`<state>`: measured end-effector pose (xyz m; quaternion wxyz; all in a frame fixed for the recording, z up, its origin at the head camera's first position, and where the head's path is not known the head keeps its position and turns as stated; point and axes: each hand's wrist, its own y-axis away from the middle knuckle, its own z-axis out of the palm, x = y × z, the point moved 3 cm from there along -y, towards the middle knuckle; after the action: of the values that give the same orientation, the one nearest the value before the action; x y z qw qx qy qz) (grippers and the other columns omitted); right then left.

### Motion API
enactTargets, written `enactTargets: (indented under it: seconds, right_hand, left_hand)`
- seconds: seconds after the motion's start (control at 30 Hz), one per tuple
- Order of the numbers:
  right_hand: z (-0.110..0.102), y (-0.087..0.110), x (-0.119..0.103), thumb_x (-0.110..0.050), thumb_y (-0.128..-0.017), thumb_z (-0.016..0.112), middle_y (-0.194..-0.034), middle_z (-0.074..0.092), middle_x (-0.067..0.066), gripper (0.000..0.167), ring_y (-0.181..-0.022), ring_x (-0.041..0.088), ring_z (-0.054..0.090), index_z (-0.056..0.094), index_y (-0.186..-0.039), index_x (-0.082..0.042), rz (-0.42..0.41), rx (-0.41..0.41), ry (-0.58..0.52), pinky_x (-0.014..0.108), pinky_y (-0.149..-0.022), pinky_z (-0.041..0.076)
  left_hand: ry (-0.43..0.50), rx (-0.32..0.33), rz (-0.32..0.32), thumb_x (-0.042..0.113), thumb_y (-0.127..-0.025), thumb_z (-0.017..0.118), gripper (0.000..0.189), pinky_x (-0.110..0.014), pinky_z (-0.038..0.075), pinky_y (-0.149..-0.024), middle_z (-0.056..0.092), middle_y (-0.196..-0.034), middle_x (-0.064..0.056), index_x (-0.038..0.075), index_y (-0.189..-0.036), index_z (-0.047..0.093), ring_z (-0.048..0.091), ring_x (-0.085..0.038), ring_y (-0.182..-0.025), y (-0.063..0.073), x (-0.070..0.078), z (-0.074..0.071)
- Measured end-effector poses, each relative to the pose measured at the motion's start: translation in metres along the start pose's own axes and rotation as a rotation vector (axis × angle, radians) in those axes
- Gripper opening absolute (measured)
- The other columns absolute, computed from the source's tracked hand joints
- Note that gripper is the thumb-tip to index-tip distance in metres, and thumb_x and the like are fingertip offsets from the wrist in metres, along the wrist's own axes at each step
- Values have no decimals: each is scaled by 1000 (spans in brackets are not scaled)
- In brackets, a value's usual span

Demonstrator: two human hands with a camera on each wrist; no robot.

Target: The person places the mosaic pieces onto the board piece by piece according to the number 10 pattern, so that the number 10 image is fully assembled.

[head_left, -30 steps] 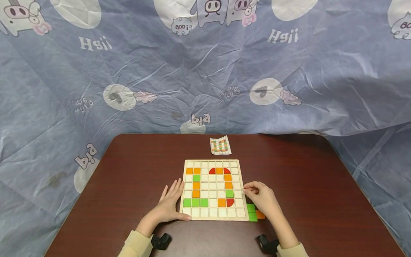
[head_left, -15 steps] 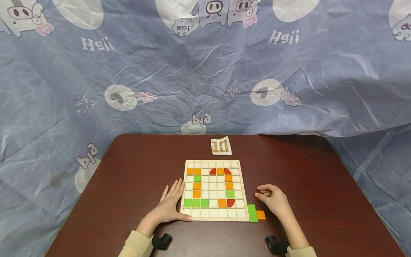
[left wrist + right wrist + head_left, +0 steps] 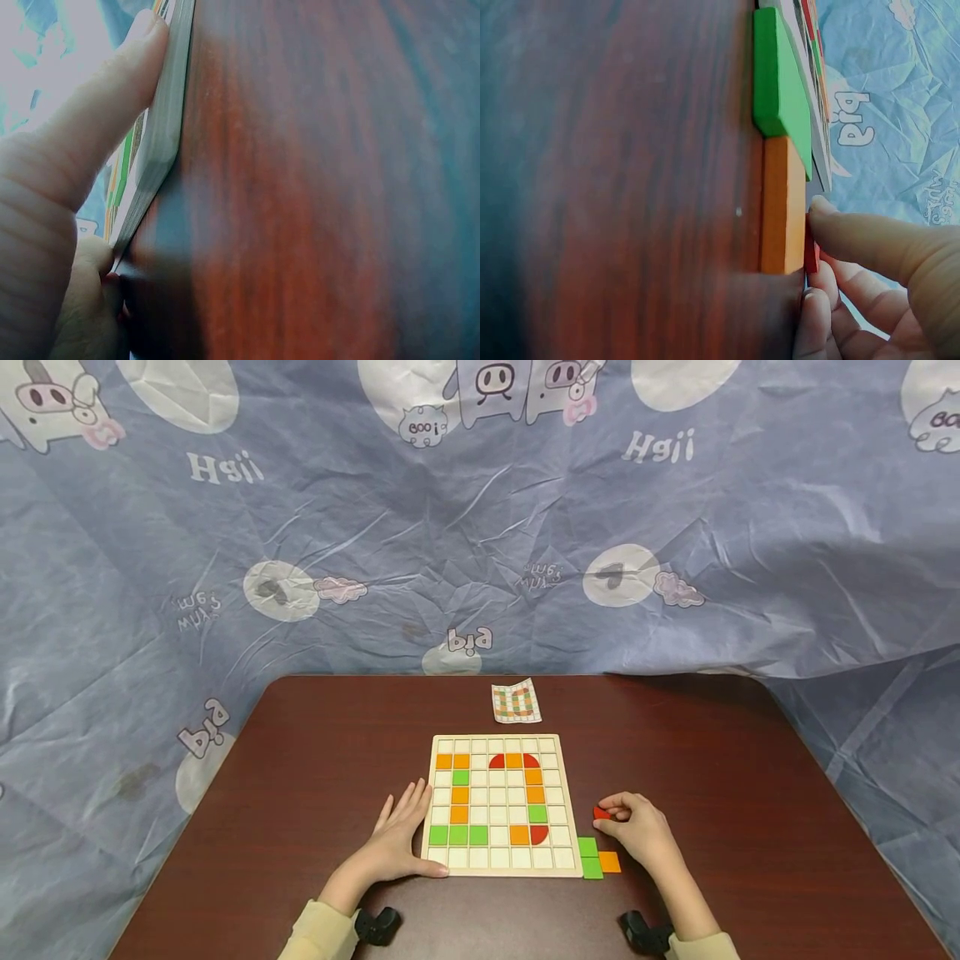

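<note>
A square wooden grid board [image 3: 498, 814] lies on the table, with orange and green square tiles and red quarter-round tiles set in several of its cells. My left hand [image 3: 392, 841] rests against the board's left side with fingers spread. Its thumb lies over the front left corner; in the left wrist view the thumb [image 3: 112, 105] reaches along the board edge. Right of the board, my right hand [image 3: 636, 827] pinches a small red tile [image 3: 602, 813] between thumb and fingers, low over the table. The right wrist view shows that red tile [image 3: 813, 251] partly covered by the thumb.
Beside the board's front right corner lie two green tiles [image 3: 590, 858] and an orange tile [image 3: 610, 862], just in front of my right hand. A small printed pattern card [image 3: 516, 701] lies behind the board. A patterned blue cloth [image 3: 450, 527] hangs past the table's back edge.
My right hand has moved from the board's right edge a little rightward and toward me, and the red tile in its fingers now shows. My left hand stays in place.
</note>
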<state>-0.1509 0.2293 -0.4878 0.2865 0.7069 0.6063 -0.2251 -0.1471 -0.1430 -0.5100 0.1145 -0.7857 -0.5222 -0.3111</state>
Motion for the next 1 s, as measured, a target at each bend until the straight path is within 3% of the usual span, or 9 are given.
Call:
enactTargets:
  seconds: [0.33, 0.57, 1.0]
  right_hand:
    - [3, 2, -4, -9, -81, 78, -83, 65, 3, 19, -76, 16, 59, 69, -96, -3, 1, 4, -4, 28, -66, 48]
    - [2, 4, -8, -15, -85, 77, -81, 69, 1, 15, -72, 12, 59, 70, -94, -5, 2, 8, -91, 25, -61, 45]
    - [26, 9, -52, -13, -86, 76, -80, 68, 1, 12, -70, 10, 56, 73, -97, -8, -38, -52, -299, 20, -60, 45]
  left_hand:
    - [-8, -10, -1, 54, -69, 85, 127, -59, -4, -120, 2, -166, -15, 3, -158, 10, 2, -33, -154, 0, -1, 2]
    - [1, -10, -1, 55, -68, 85, 128, -60, -4, -120, 2, -166, -16, 3, -158, 11, 1, -34, -154, -2, 0, 1]
    - [-9, 1, -2, 55, -67, 85, 128, -59, -3, -120, 2, -166, -15, 3, -158, 11, 2, -33, -154, -2, -2, 2]
